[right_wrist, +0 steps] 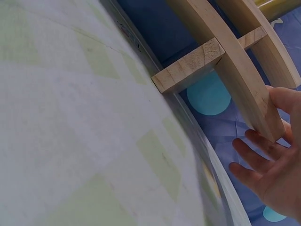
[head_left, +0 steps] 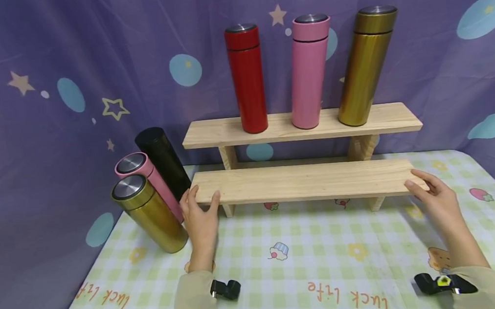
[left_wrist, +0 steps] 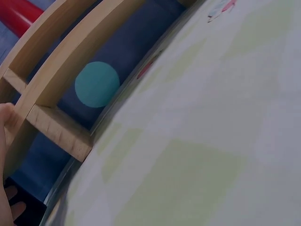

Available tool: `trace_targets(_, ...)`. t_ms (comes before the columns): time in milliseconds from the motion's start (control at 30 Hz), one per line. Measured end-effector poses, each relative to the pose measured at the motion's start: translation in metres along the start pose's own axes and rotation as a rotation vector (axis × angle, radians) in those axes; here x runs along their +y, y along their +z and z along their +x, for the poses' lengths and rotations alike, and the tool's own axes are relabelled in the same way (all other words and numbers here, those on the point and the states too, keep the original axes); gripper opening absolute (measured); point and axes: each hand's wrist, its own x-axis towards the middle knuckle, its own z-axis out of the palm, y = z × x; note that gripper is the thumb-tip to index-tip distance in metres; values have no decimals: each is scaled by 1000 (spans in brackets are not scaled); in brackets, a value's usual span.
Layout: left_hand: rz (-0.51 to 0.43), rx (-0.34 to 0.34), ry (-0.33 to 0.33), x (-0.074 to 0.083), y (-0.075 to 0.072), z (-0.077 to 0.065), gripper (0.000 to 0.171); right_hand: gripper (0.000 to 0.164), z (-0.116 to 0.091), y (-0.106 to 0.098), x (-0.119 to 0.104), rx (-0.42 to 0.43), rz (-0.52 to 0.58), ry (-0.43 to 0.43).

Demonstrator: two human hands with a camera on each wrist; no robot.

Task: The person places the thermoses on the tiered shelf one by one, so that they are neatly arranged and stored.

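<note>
A two-tier wooden shelf stands on the table, its lower board bare on top. My left hand holds the left end of that board, thumb at the front edge and fingers around the end. At the opposite end, my right hand grips the corner between thumb and index finger; in the right wrist view its other fingers hang loosely below the board. On the upper board stand a red thermos bottle, a pink thermos bottle and a gold thermos bottle, all upright.
Left of the shelf, close by my left hand, stand a second gold bottle, a second pink bottle and a black bottle. A checked cloth covers the table. Behind everything hangs a purple curtain.
</note>
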Motion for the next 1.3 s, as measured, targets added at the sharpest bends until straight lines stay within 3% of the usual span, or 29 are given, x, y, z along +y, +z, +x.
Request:
trace_targets(300, 50, -17, 20, 5, -5, -11, 65, 65, 1, 1, 0, 3, 27, -1)
trace_targets(500, 99, -114, 22, 10, -18, -23, 68, 65, 1, 2, -2, 9, 24, 16)
trace_targets(767, 71, -209, 56, 20, -46, -43, 68, 67, 1, 2, -2, 3, 13, 36)
trace_targets(967, 27, -200, 164, 23, -71, -59, 64, 66, 0, 2, -2, 8, 18, 33)
trace_targets(1133, 17, -197, 165, 19, -95, -71, 62, 66, -1, 3, -1, 6, 29, 27)
trace_targets(1300, 28, -110, 212, 13, -114, -79, 63, 66, 0, 3, 0, 17, 5, 15)
